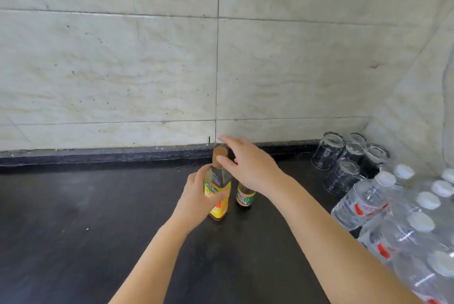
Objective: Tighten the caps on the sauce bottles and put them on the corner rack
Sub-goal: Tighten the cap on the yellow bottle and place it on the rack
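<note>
A tall bottle with a yellow label (219,195) and a tan cap (219,154) stands on the dark counter (73,217) near the back wall. My left hand (196,197) is wrapped around its body. My right hand (248,163) hovers just right of the cap with fingers spread, thumb close to the cap, gripping nothing. A shorter dark bottle with a green label (245,197) stands right beside the tall one, its top hidden behind my right hand. No corner rack is in view.
Several upturned drinking glasses (344,158) stand in the back right corner. A shrink-wrapped pack of water bottles (405,225) fills the right side of the counter. A tiled wall (147,70) runs along the back.
</note>
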Demonstrator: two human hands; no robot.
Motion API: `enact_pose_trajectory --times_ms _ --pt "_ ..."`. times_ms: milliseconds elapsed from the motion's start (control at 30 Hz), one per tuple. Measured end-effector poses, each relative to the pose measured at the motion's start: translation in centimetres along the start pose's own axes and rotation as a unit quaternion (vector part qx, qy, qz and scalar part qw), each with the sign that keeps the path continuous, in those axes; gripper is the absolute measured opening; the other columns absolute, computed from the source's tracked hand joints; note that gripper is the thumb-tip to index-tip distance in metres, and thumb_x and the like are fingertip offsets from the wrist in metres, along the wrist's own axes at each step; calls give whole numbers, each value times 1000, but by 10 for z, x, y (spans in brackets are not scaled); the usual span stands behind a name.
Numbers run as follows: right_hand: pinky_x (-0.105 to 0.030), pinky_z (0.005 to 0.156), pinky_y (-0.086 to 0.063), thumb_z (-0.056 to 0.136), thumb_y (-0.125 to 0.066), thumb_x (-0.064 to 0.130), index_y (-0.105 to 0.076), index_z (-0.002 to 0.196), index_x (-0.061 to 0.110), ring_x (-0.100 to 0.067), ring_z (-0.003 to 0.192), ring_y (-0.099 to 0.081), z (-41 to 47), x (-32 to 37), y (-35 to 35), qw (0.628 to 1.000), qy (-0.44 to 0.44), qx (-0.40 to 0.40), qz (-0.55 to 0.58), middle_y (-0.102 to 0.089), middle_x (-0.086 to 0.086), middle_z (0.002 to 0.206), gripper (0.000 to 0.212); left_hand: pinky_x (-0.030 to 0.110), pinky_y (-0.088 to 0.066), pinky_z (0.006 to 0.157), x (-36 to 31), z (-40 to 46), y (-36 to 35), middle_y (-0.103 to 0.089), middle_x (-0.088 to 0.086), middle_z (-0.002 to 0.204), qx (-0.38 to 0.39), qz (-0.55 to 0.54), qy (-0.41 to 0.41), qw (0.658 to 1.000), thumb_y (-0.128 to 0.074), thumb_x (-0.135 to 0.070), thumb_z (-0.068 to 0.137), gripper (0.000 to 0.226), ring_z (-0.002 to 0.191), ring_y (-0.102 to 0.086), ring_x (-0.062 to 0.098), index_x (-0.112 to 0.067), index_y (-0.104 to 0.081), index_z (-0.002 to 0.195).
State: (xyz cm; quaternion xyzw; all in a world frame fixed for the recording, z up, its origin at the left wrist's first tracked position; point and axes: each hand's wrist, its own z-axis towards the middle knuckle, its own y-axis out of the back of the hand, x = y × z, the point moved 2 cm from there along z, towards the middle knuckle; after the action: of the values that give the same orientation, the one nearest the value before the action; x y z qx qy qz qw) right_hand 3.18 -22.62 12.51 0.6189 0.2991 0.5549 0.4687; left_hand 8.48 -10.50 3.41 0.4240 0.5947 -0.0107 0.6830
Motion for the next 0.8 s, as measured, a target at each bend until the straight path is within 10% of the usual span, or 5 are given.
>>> enact_pose_trajectory --times_ms 333,500,667,800 --pt "-37 70 -52 97 -43 32 -40 120 13 -26 88 -60 19 -11 -20 986 139 80 -50 -51 -12 115 30 32 -47 90 -15 5 -21 -47 2 129 -102 6 33 994 -69 -33 77 60 113 -49 17 -29 -38 128" --pt "-27 67 -39 94 -47 34 -41 103 19 -11 78 -49 -1 0 44 972 224 63 20 -50 2 97 18 31 -50 92 -38 -16 9 -58 -8 123 17 -165 -32 986 -75 -49 62 64 109 -59 8 -54 -38 114" --pt "-18 58 -35 93 -44 30 -47 91 10 -9 60 -41 -25 6 98 953 287 -34 93 -42 10 67 20 28 -56 71 -66 -34 21 -74 -5 86 136 -266 -57 953 -79 -68 37 81 83 -70 14 -24 -60 102" --pt "-20 44 -25 89 -32 38 -53 68 10 -16 48 -41 -33 -7 106 924 362 -79 -93 -49 3 53 41 31 -55 68 -69 -54 4 -73 -4 79 160 -270 -62 948 -81 -60 42 60 75 -70 15 -29 -64 90"
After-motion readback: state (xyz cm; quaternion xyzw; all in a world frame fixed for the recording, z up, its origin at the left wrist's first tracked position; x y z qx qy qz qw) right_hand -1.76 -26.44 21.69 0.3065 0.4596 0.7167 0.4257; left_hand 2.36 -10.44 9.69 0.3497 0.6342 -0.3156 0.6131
